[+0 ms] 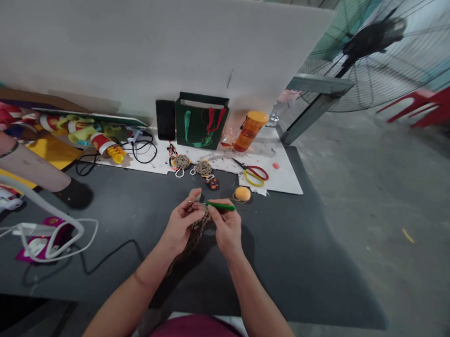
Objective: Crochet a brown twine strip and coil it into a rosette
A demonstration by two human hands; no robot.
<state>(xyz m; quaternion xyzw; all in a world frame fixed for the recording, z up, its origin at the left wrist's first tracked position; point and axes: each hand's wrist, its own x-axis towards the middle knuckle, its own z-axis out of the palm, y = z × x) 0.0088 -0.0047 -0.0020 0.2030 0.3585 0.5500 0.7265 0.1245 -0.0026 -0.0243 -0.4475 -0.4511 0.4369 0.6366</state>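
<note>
A crochet hook with a green handle (223,206) lies in the closed fingers of my right hand (229,231), its thin metal tip pointing left. Pinched in my left hand (180,225) is a brown crocheted strip (196,235), which hangs down between my wrists toward the table's front edge. Both hands meet above the dark table, and the hook's tip is at the strip's upper end. Just beyond my right hand sits a small orange-yellow ball (242,193) with thread beside it. Exactly how the yarn loops round the hook is too small to tell.
Behind the hands lie coiled brown rosettes (203,168) with beads and scissors (253,172). A dark green paper bag (202,122), a black phone (165,120) and an orange bottle (250,131) stand farther back. White cables (67,230) and a lamp arm crowd the left.
</note>
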